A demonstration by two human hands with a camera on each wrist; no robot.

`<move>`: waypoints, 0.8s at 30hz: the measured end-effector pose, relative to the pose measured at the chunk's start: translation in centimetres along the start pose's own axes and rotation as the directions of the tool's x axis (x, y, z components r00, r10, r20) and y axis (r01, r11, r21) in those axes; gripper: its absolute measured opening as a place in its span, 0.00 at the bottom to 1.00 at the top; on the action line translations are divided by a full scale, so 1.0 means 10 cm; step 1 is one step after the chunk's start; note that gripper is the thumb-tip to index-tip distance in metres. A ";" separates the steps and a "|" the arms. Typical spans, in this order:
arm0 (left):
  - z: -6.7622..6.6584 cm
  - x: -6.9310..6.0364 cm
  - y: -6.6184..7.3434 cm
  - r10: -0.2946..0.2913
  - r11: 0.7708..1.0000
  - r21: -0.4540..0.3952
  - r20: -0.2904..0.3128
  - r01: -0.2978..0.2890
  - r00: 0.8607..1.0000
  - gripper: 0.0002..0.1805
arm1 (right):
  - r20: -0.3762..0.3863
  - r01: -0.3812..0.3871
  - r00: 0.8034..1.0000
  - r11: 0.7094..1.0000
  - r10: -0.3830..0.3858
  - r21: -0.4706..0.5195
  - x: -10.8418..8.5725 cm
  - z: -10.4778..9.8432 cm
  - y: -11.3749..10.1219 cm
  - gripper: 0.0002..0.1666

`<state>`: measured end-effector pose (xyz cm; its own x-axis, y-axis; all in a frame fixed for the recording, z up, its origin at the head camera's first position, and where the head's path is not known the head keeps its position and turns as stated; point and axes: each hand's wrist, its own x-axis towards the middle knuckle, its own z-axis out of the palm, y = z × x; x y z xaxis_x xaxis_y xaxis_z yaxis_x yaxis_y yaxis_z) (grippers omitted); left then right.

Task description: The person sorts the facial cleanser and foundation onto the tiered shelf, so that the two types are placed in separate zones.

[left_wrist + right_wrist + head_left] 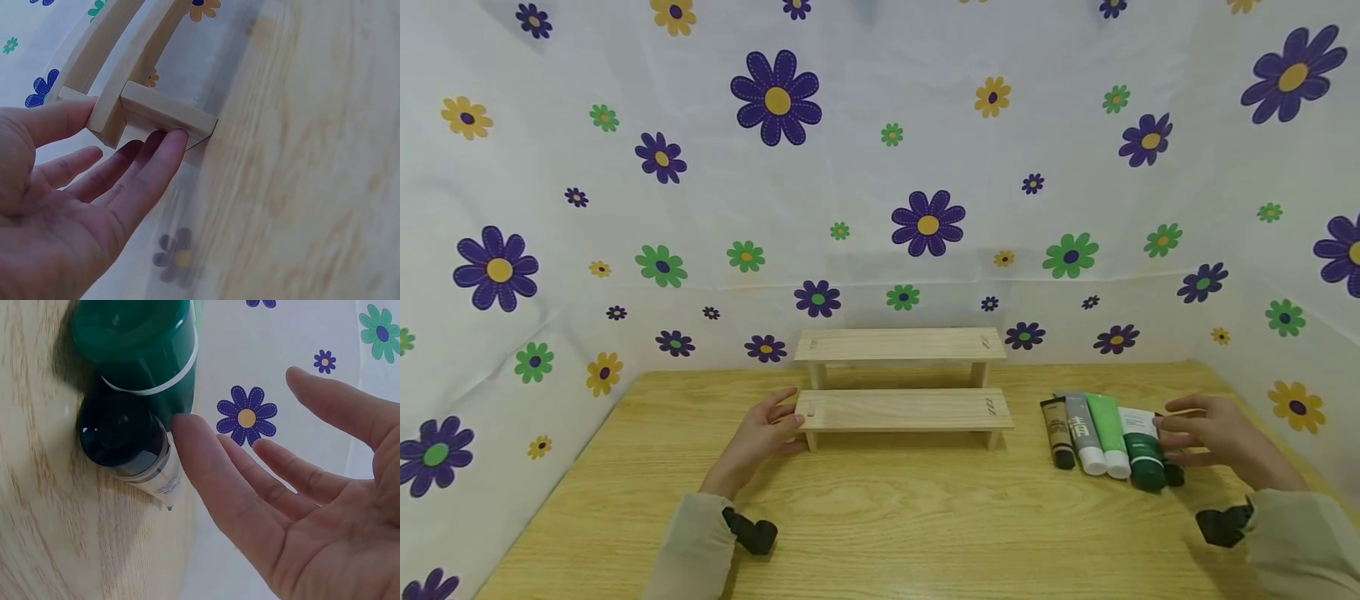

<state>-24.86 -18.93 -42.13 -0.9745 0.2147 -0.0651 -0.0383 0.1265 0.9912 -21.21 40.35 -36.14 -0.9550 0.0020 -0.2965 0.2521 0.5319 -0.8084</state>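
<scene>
1. Apparently steadying the shelf point(902, 410), your left hand point(762, 433) touches its end, fingers loose.
2. Your right hand point(1213, 435), fingers parted, reaches beside the tubes point(1107, 433), right of the shelf.
3. Next likely: pinch one.

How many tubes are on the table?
5, side by side right of the wooden stand: brown tube, grey tube, green tube, white-and-green tube, then a partly hidden black-capped tube. More may be hidden.

In the head view, the right hand point(1219, 435) partly hides the rightmost black-capped tube point(1175, 476).
</scene>
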 end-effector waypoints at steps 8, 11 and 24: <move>0.02 0.00 -0.01 0.000 1.000 -0.020 0.003 0.000 1.000 0.32 | 0.032 -0.012 0.999 1.000 0.013 -0.012 -0.03 0.00 -0.02 0.37; 0.03 -0.02 -0.02 0.000 1.000 -0.022 -0.006 0.000 1.000 0.31 | 0.037 -0.004 0.999 1.000 0.005 -0.030 -0.03 0.01 -0.04 0.37; 0.06 -0.02 -0.04 -0.016 1.000 -0.015 -0.021 0.016 1.000 0.31 | 0.030 -0.027 0.999 0.988 0.032 -0.155 0.01 0.13 -0.05 0.35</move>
<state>-24.54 -18.49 -42.55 -0.9782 0.1924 -0.0783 -0.0567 0.1155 0.9917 -21.19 39.02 -36.40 -0.9413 -0.0059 -0.3374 0.2509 0.6565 -0.7114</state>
